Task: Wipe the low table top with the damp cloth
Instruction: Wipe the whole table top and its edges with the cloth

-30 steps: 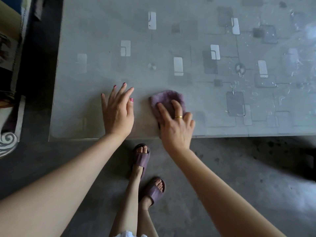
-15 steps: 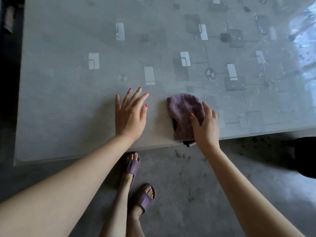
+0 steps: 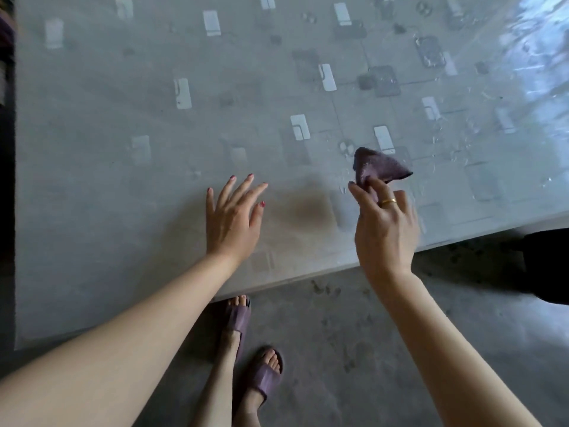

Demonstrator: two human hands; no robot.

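Note:
The low table top (image 3: 123,186) is grey with pale and dark rectangles under a glossy clear cover. My right hand (image 3: 385,229) pinches the purple cloth (image 3: 377,167) between thumb and fingers and holds it lifted just above the surface near the front edge. The cloth is bunched into a triangle. My left hand (image 3: 234,217) rests flat on the table with fingers spread, left of the cloth. Between the hands lies a darker damp patch (image 3: 304,208).
The table's front edge (image 3: 308,275) runs diagonally across the view. Below it is grey concrete floor (image 3: 354,349) with my feet in purple slippers (image 3: 264,377). A dark object (image 3: 548,263) sits on the floor at the right. Bright glare covers the table's far right.
My right hand lifted the cloth off the table and bunched it in its fingers, after sliding it rightward along the front edge. My left hand stayed flat on the table.

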